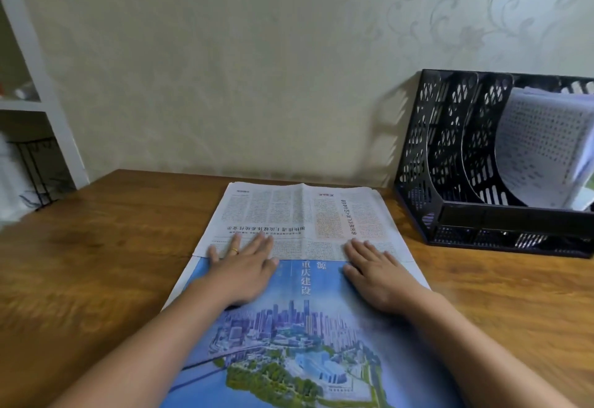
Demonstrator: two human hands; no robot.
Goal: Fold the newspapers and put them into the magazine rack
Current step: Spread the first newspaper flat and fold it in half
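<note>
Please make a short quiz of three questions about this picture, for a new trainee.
1. True or false: both hands lie flat on the newspaper.
2. Which hand wears a ring: A) left hand, B) right hand?
3. Where does the black magazine rack stand, and what does it already hold?

Key:
1. True.
2. A.
3. On the wooden table, at the person's right against the wall; a folded newspaper is in one right-hand slot.

Newspaper (pixel 305 279) lies flat mid-worktop, blue cityscape page nearest; black mesh magazine rack (pixel 450 163) stands at the far right edge, holding a curled paper (pixel 543 147).
</note>
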